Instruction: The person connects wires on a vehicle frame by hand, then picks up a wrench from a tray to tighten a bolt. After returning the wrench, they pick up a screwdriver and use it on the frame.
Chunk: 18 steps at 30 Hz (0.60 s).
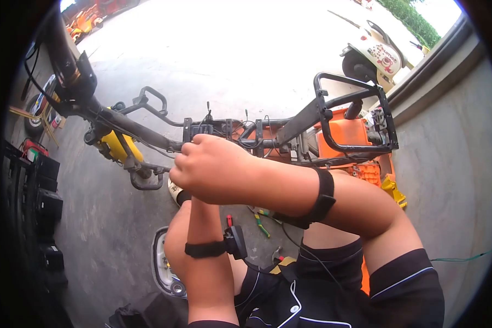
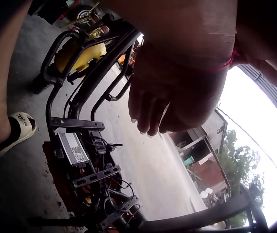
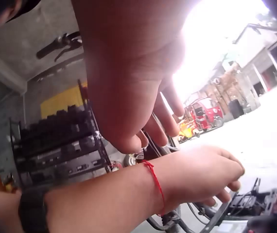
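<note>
My right hand (image 1: 210, 167) crosses in front of my body, its fingers loosely curled with nothing in them. Behind it in the head view my left hand is hidden, and only that forearm shows. In the left wrist view, the left hand (image 2: 177, 97) hangs with relaxed fingers, a red string round its wrist. The right wrist view has my right hand (image 3: 133, 77) close above the left forearm. Both hands are over a bare black vehicle frame (image 1: 147, 134) with loose wiring. A silver box (image 2: 73, 148) sits between its cross brackets.
An orange plastic part (image 1: 341, 134) is at the frame's right end, a yellow part (image 1: 116, 146) at its left. Green-and-yellow-handled pliers (image 1: 262, 225) lie on the floor. Black shelving (image 3: 56, 141) stands along a wall, and a cream scooter (image 1: 380, 57) is parked outside.
</note>
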Tool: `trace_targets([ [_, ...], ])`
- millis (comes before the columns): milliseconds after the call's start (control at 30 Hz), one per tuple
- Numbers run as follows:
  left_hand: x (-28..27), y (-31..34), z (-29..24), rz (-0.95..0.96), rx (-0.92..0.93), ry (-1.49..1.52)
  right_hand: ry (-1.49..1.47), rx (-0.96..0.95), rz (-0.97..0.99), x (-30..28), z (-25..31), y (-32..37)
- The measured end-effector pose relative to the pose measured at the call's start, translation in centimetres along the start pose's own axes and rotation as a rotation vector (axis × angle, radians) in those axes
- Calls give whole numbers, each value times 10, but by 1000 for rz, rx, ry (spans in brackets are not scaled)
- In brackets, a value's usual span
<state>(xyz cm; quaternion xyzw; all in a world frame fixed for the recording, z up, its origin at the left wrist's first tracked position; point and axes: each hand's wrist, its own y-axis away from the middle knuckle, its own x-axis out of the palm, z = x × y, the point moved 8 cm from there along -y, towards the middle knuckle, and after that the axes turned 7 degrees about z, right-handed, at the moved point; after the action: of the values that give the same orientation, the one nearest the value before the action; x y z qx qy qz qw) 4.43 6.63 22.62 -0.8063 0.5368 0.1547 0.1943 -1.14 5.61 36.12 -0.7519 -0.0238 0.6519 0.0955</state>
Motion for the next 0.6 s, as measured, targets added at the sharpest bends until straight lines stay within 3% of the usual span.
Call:
trace_targets([
  [67, -11, -23, 22, -51, 71, 212, -95, 10, 1, -2, -8, 7],
  [133, -46, -5, 67, -106, 141, 425, -219, 98, -77, 3, -22, 15],
  [200, -60, -4, 49, -129, 179, 526, -277, 134, -174, 0, -29, 24],
  [267, -98, 6, -8, -174, -162, -276, -376, 253, -106, 5, -41, 32],
  [333, -115, 6, 0, -285, -232, -377, -389, 313, -119, 18, -51, 43],
  [400, -127, 8, -3, -386, -112, -246, -401, 374, -133, 34, -62, 58],
  [467, -122, 11, -19, -376, -78, -39, -366, 397, 206, 73, -63, 67],
  [500, -113, 10, -24, -373, -71, -44, -366, 402, 199, 76, -66, 68],
  [567, -86, 12, -40, -286, 61, 24, -531, 420, 615, 114, -60, 77],
  [600, -71, 14, -57, -235, 153, -33, -531, 417, 612, 112, -60, 76],
])
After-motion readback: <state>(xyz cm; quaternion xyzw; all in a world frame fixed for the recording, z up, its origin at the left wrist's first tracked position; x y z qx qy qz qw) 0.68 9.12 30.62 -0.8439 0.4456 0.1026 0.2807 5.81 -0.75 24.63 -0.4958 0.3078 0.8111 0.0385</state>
